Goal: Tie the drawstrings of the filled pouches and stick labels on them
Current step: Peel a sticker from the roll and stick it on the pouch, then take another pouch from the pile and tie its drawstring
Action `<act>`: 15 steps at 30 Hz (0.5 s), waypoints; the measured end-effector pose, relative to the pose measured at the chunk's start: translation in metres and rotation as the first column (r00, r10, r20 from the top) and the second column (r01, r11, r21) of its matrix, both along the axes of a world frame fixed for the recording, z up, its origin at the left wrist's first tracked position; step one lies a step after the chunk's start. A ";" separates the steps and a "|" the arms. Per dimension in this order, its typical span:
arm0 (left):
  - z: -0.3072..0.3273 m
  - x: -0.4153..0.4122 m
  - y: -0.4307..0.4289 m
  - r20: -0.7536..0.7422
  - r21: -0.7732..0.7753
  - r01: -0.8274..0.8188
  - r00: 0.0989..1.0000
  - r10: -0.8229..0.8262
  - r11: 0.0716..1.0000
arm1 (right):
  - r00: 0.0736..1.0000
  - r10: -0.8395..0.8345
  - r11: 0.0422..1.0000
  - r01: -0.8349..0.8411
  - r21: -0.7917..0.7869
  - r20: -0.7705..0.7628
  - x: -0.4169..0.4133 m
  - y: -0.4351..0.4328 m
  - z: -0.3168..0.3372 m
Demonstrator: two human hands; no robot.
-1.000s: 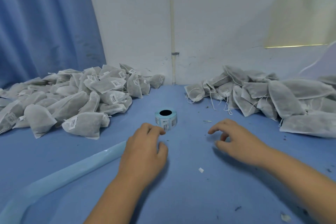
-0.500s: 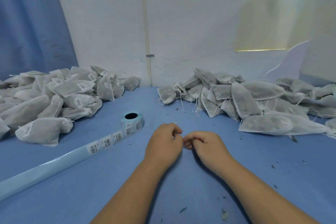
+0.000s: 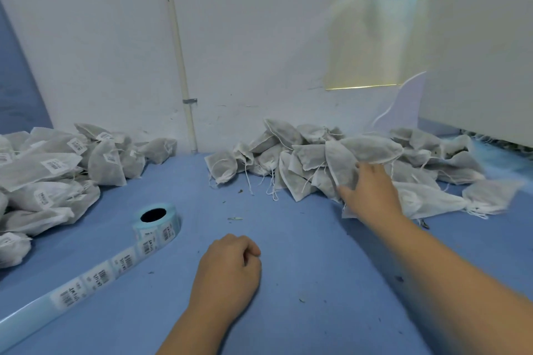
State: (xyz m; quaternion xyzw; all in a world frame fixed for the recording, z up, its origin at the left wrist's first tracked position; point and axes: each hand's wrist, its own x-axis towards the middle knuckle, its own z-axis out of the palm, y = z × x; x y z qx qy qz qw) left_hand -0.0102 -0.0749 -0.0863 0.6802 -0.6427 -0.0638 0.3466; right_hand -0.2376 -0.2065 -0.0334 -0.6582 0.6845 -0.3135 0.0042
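Lying under the fingertips of the right hand, a filled pouch leaned against the front of the unlabelled heap. That hand's fingers were spread and nearly straight on the fabric, thumb at the pouch's lower edge, not closed round it. Well to its left and nearer the person, the left hand rested on the blue table, fingers curled under; whether they pinched anything could not be told. Left of it sat the label roll, its strip unrolled, with the labelled pouches beyond.
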 end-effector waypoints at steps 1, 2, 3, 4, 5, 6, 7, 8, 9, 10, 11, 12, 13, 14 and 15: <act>0.000 0.000 0.000 0.009 -0.003 -0.001 1.000 0.001 1.000 | 1.000 0.015 0.999 -0.016 0.031 0.021 0.001 -0.008 0.006; 0.001 -0.001 0.000 0.014 -0.003 -0.002 1.000 0.002 1.000 | 0.999 0.031 0.997 -0.034 0.071 0.032 0.003 -0.017 0.011; 0.001 -0.001 0.001 0.017 -0.005 -0.001 1.000 0.001 1.000 | 0.999 0.043 0.992 -0.046 0.115 0.030 0.005 -0.024 0.016; 0.001 -0.001 0.001 0.019 -0.005 -0.001 1.000 0.001 1.000 | 0.999 0.042 0.987 -0.044 0.157 0.017 0.007 -0.030 0.020; 0.002 -0.001 0.002 0.021 -0.006 -0.002 1.000 0.002 1.000 | 1.000 0.027 0.982 -0.024 0.188 -0.014 0.010 -0.034 0.023; 0.002 -0.001 0.002 0.022 -0.005 -0.004 1.000 0.004 1.000 | 0.998 0.001 0.980 0.012 0.197 -0.063 0.013 -0.036 0.024; 0.002 -0.001 0.002 0.021 -0.006 -0.003 1.000 0.003 1.000 | 0.993 -0.030 0.981 0.051 0.187 -0.110 0.015 -0.039 0.023; 0.002 0.000 0.002 0.022 -0.004 -0.003 1.000 0.003 1.000 | 0.987 -0.059 0.983 0.084 0.163 -0.148 0.017 -0.040 0.022; 0.001 0.000 0.001 0.021 -0.001 -0.004 1.000 0.004 1.000 | 0.981 -0.076 0.986 0.099 0.130 -0.176 0.019 -0.040 0.021; 0.001 0.000 0.001 0.022 0.004 -0.004 1.000 0.004 1.000 | 0.980 -0.074 0.990 0.095 0.104 -0.187 0.021 -0.039 0.019; 0.000 -0.001 0.001 0.024 0.008 -0.003 1.000 0.003 1.000 | 0.982 -0.064 0.994 0.079 0.077 -0.180 0.022 -0.038 0.018; 0.000 -0.001 0.001 0.029 0.012 -0.001 1.000 0.000 1.000 | 0.984 -0.049 0.997 0.059 0.057 -0.169 0.023 -0.035 0.018; 0.000 -0.001 0.002 0.033 0.017 0.000 0.999 0.000 1.000 | 0.985 -0.025 0.999 0.032 0.039 -0.170 0.024 -0.030 0.019; 0.000 -0.001 0.002 0.037 0.021 -0.003 0.999 0.002 1.000 | 0.984 0.005 1.000 -0.002 0.021 -0.180 0.026 -0.025 0.021; 0.000 0.000 0.002 0.043 0.022 -0.006 0.999 0.005 1.000 | 0.981 0.036 0.999 -0.037 -0.002 -0.191 0.028 -0.019 0.024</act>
